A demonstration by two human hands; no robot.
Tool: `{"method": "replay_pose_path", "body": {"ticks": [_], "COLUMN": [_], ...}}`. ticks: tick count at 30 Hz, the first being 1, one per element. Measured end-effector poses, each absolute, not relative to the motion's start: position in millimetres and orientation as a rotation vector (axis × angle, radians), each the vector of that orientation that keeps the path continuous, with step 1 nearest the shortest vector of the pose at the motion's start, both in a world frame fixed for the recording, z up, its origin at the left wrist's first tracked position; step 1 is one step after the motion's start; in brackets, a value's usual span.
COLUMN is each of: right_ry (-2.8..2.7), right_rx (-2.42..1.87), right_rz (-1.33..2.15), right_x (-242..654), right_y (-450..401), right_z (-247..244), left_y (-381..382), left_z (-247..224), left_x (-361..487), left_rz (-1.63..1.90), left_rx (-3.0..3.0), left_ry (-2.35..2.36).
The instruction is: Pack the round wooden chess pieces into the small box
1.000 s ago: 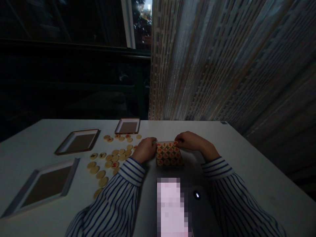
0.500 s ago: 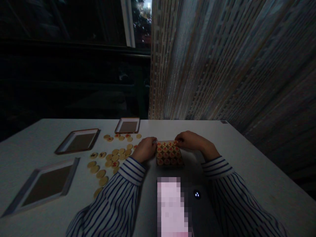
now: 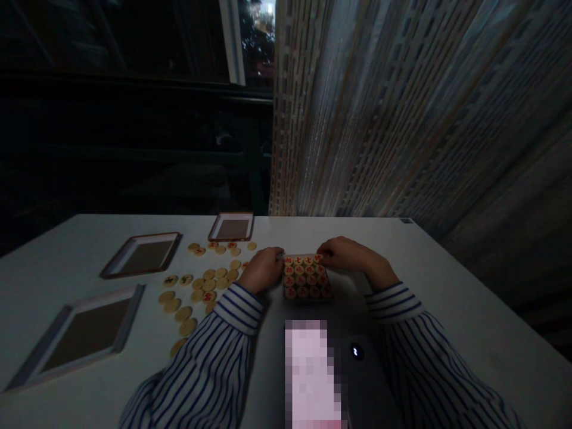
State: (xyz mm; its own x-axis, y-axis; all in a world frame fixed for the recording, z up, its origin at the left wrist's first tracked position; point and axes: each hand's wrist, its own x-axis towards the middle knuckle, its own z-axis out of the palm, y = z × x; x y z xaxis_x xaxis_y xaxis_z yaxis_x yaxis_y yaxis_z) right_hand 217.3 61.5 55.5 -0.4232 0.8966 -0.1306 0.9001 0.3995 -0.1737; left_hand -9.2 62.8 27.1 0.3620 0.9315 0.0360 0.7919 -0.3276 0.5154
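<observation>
A small box (image 3: pixel 307 300) in front of me is filled with rows of round wooden pieces (image 3: pixel 306 279) that bear red characters. My left hand (image 3: pixel 263 269) is closed at the box's far left corner, its fingertips on the edge. At the far right corner my right hand (image 3: pixel 346 254) has its fingers bent together against the box and the end piece. To the left of the box lie several loose round pieces (image 3: pixel 209 285), most with plain faces up, a few showing red or black characters.
Two shallow trays (image 3: pixel 145 255) (image 3: pixel 231 227) and a larger pale tray (image 3: pixel 84 335) lie at the left. A blurred-out bright screen (image 3: pixel 310 375) and a dark device (image 3: pixel 370 381) are near me. Behind the table (image 3: pixel 447 262) hangs a string curtain (image 3: pixel 339 119).
</observation>
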Motion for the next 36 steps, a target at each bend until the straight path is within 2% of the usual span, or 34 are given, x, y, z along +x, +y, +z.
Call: {"method": "replay_pose_path", "body": {"ticks": [36], "right_ry": [2.584], "right_rx": [1.693], "right_rz": [-0.347], "right_x": [214.9], "right_y": [60.1], "right_z": [59.0], "left_y": [61.1], "left_z": [26.8], "left_x": [-8.1], "left_rz": [0.42], "left_rx": [2.247], "left_ry": [1.461]}}
